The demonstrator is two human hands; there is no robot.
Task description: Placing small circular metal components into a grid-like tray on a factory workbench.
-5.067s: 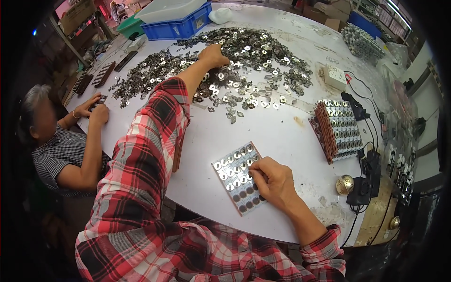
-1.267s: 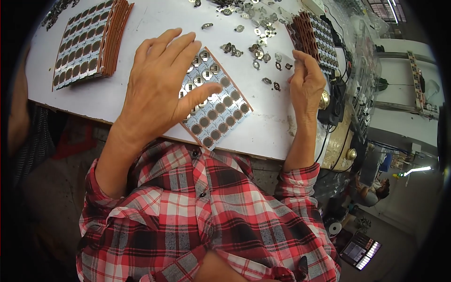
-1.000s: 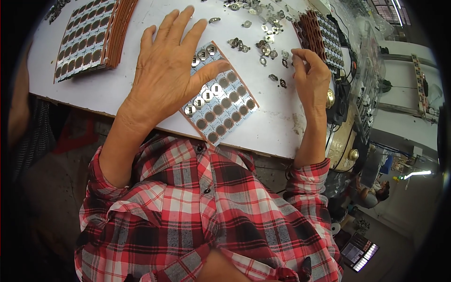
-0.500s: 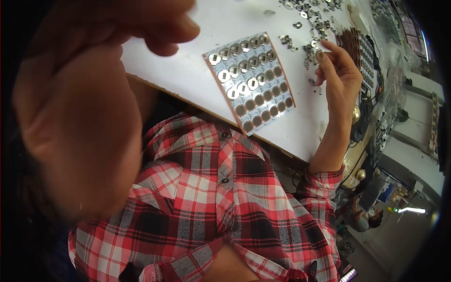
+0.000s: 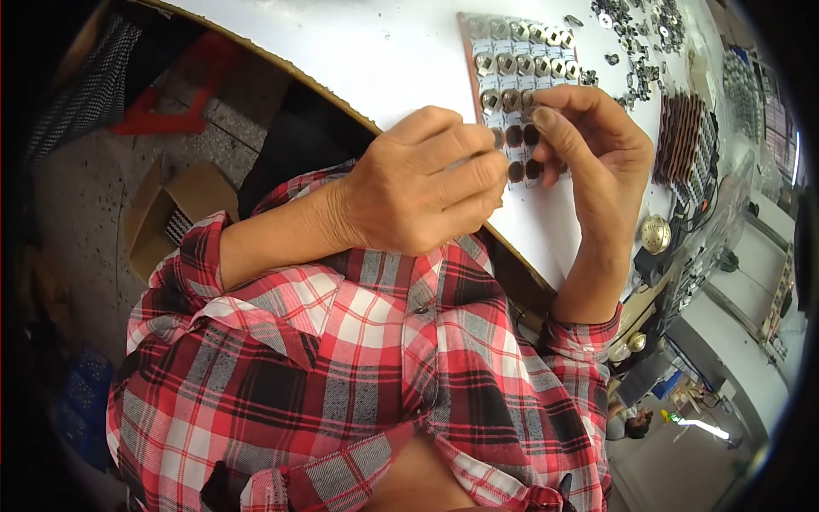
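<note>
A circuit board panel (image 5: 470, 64) lies on the white table, with rows of round places. Silver metal clips (image 5: 505, 64) sit on its far rows, while dark round pads (image 5: 514, 136) show bare in the nearer rows. My left hand (image 5: 431, 183) is closed beside the panel's near left part, its fingertips turned away, so anything in them is hidden. Over the panel's right side, my right hand (image 5: 601, 149) has thumb and forefinger pinched together. What the pinch holds is too small to make out. Both hands cover part of the lower rows.
Loose metal clips (image 5: 640, 72) are scattered on the table (image 5: 358, 51) beyond the panel. A stack of brown-edged panels (image 5: 680, 141) stands to the right, near a round metal bell-like piece (image 5: 655, 234). An open cardboard box (image 5: 200, 192) is on the floor at left.
My left hand has come down from close before the camera to the panel's side. My right hand has moved from the loose clips to over the panel. The whole view has shifted.
</note>
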